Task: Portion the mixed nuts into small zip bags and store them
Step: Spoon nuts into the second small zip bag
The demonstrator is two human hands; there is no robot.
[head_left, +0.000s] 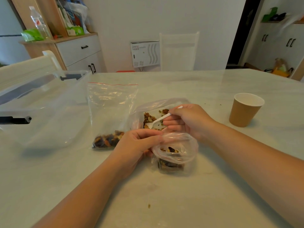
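Now | left hand [136, 143] pinches small zip bag [175, 153] rim (mouth open) | right hand [187, 120] grips white spoon [158, 120] over nuts [148, 118] | bench [164, 195]

1. The big bag of mixed nuts [158, 111] is clear plastic and lies open on the table, its mouth toward the person; brown nuts and a few green seeds are scattered thinly inside.
2. A white plastic spoon [158, 120] reaches into that bag, bowl down among the nuts, handle tilted up to the right.
3. A small zip bag [175, 152] stands just in front, its mouth spread open, a layer of dark and tan nuts at the bottom.
4. A second small zip bag [111, 112], red strip along the top, lies flat to the left with nuts gathered at its near end.
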